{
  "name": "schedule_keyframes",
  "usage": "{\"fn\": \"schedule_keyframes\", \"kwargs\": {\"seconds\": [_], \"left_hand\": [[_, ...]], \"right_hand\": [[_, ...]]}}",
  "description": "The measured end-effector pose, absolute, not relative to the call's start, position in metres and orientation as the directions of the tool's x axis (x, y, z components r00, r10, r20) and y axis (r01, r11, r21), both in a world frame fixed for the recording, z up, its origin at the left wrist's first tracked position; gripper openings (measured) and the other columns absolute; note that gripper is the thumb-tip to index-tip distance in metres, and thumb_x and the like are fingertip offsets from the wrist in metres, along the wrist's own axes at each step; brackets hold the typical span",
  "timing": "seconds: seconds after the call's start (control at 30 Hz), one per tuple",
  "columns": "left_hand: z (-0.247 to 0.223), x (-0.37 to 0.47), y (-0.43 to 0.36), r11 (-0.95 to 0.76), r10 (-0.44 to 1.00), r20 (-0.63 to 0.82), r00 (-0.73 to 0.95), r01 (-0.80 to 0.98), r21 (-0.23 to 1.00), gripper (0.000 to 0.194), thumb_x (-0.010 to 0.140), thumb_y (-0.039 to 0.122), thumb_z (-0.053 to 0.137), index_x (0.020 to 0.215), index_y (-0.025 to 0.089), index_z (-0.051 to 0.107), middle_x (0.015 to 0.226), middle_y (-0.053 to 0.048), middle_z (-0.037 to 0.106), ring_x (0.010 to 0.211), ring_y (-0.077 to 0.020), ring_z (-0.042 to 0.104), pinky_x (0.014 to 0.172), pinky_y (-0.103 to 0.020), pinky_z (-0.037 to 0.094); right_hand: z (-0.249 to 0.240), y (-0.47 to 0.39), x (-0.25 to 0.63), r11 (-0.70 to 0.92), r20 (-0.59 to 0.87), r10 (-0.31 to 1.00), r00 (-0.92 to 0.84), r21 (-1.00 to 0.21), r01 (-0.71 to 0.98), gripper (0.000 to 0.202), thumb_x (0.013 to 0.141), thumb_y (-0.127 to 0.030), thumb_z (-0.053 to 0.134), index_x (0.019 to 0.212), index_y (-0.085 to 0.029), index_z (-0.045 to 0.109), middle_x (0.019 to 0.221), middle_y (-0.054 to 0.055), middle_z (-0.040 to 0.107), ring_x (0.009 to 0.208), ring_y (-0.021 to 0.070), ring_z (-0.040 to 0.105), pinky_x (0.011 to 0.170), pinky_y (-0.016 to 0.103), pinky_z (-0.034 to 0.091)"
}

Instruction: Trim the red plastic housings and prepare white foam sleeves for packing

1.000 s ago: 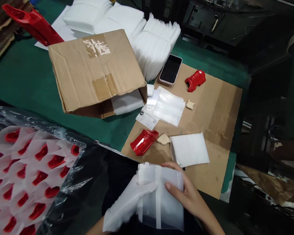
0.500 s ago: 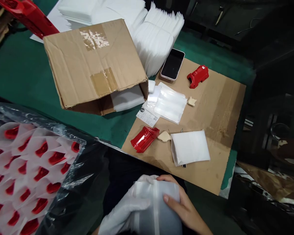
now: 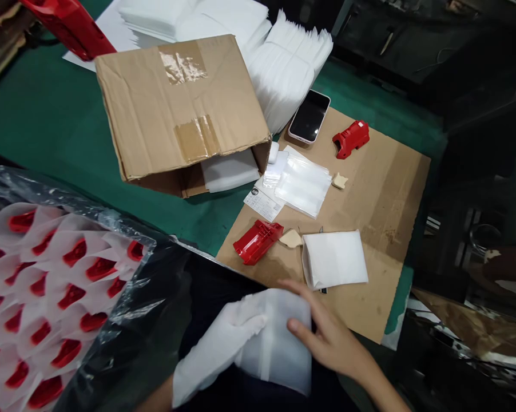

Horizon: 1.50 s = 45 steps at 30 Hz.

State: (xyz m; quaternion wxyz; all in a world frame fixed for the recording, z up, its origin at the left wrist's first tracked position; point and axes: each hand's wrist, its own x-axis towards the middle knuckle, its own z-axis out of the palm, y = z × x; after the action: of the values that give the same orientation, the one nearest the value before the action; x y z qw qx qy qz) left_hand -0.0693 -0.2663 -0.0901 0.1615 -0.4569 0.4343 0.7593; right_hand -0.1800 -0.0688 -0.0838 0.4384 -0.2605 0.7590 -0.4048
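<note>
My left hand, in a white glove, is closed on the left side of a translucent white foam pouch. My bare right hand grips the pouch's right edge, thumb lying on its face and fingers behind. The pouch is over my lap, in front of the table edge; whether anything is inside I cannot see. Just beyond lies another white foam pouch on a cardboard sheet. Beside it are a beige piece and a glossy red plastic part.
A cardboard box lies on the green table before stacked white foam sheets. A phone, clear bags and another red part are at the right. Lower left, a plastic-lined container holds several wrapped red parts.
Both hands have lifted the foam pouch slightly away from my body, and it has tilted so that its lower edge now shows. The whole view has shifted a little.
</note>
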Motion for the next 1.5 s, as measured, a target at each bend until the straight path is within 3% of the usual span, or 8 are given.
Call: {"fn": "schedule_keyframes", "kwargs": {"seconds": [0.1, 0.2, 0.4, 0.73, 0.93, 1.1, 1.33, 1.5], "left_hand": [[-0.092, -0.071, -0.272, -0.481, -0.061, -0.815, -0.576, -0.698, 0.53, 0.036, 0.081, 0.032, 0.076, 0.115, 0.021, 0.076, 0.114, -0.005, 0.076, 0.112, -0.0298, 0.067, 0.102, -0.038, 0.05], [-0.093, -0.069, -0.273, -0.498, -0.024, -0.822, -0.569, -0.706, 0.504, 0.04, 0.085, 0.033, 0.072, 0.122, 0.018, 0.072, 0.12, -0.009, 0.074, 0.115, -0.0311, 0.066, 0.102, -0.04, 0.05], [-0.097, -0.067, -0.275, -0.44, -0.008, -0.767, -0.642, -0.686, 0.579, 0.038, 0.086, 0.032, 0.069, 0.121, 0.017, 0.072, 0.118, -0.006, 0.075, 0.114, -0.0304, 0.066, 0.1, -0.036, 0.05], [-0.098, -0.085, -0.276, -0.407, 0.047, -0.712, -0.7, -0.664, 0.627, 0.039, 0.087, 0.031, 0.065, 0.123, 0.016, 0.071, 0.127, -0.007, 0.071, 0.116, -0.0307, 0.066, 0.103, -0.04, 0.05], [-0.087, -0.112, -0.263, -0.399, 0.163, -0.653, -0.739, -0.655, 0.642, 0.042, 0.088, 0.032, 0.066, 0.127, 0.016, 0.068, 0.129, -0.007, 0.07, 0.118, -0.0294, 0.065, 0.107, -0.04, 0.048], [-0.081, -0.127, -0.251, -0.354, 0.159, -0.696, -0.7, -0.699, 0.622, 0.041, 0.087, 0.036, 0.068, 0.125, 0.019, 0.071, 0.127, -0.007, 0.071, 0.118, -0.0299, 0.064, 0.105, -0.036, 0.049], [-0.09, -0.112, -0.248, -0.319, 0.123, -0.815, -0.566, -0.8, 0.508, 0.048, 0.086, 0.041, 0.071, 0.129, 0.021, 0.067, 0.133, -0.005, 0.068, 0.125, -0.0298, 0.06, 0.107, -0.038, 0.048], [-0.1, -0.104, -0.245, -0.388, 0.1, -0.847, -0.522, -0.804, 0.45, 0.05, 0.086, 0.037, 0.072, 0.134, 0.024, 0.063, 0.132, -0.007, 0.068, 0.121, -0.0301, 0.062, 0.104, -0.036, 0.05]], "right_hand": [[-0.086, -0.074, -0.217, 0.577, -0.311, -0.669, -0.674, -0.79, -0.208, 0.042, 0.102, -0.047, 0.042, 0.138, -0.027, 0.045, 0.093, 0.005, 0.063, 0.076, 0.0196, 0.06, 0.07, 0.031, 0.048], [-0.094, -0.085, -0.254, 0.711, -0.194, -0.655, -0.73, -0.485, -0.509, 0.03, 0.101, -0.041, 0.046, 0.119, -0.02, 0.054, 0.104, 0.011, 0.062, 0.093, 0.0265, 0.059, 0.082, 0.038, 0.047], [-0.108, -0.11, -0.282, 0.717, -0.479, -0.636, -0.605, -0.079, -0.692, 0.028, 0.092, -0.024, 0.053, 0.118, -0.012, 0.054, 0.11, 0.015, 0.063, 0.101, 0.032, 0.059, 0.072, 0.036, 0.042], [-0.063, -0.076, -0.3, 0.775, -0.509, -0.602, -0.615, -0.188, -0.603, 0.021, 0.088, -0.016, 0.053, 0.068, -0.018, 0.06, 0.084, 0.003, 0.058, 0.064, 0.0118, 0.056, 0.063, 0.028, 0.042], [-0.019, -0.014, -0.289, 0.752, 0.082, -0.395, -0.915, -0.544, -0.373, 0.009, 0.087, -0.026, 0.066, 0.086, -0.022, 0.074, 0.096, 0.004, 0.066, 0.085, 0.0173, 0.064, 0.063, 0.026, 0.048], [-0.056, -0.003, -0.23, 0.8, 0.334, -0.056, -0.941, -0.549, -0.242, 0.007, 0.089, -0.021, 0.069, 0.093, -0.02, 0.074, 0.098, 0.006, 0.065, 0.091, 0.0175, 0.062, 0.07, 0.028, 0.051], [-0.145, -0.015, -0.169, 0.855, 0.208, -0.159, -0.965, -0.46, -0.24, 0.004, 0.092, -0.016, 0.062, 0.09, -0.018, 0.064, 0.087, 0.003, 0.059, 0.06, 0.0102, 0.052, 0.057, 0.025, 0.048], [-0.159, -0.015, -0.184, 0.846, 0.137, -0.248, -0.959, -0.452, -0.283, 0.012, 0.089, -0.02, 0.06, 0.101, -0.017, 0.059, 0.096, 0.009, 0.057, 0.09, 0.0239, 0.058, 0.078, 0.037, 0.05]]}}
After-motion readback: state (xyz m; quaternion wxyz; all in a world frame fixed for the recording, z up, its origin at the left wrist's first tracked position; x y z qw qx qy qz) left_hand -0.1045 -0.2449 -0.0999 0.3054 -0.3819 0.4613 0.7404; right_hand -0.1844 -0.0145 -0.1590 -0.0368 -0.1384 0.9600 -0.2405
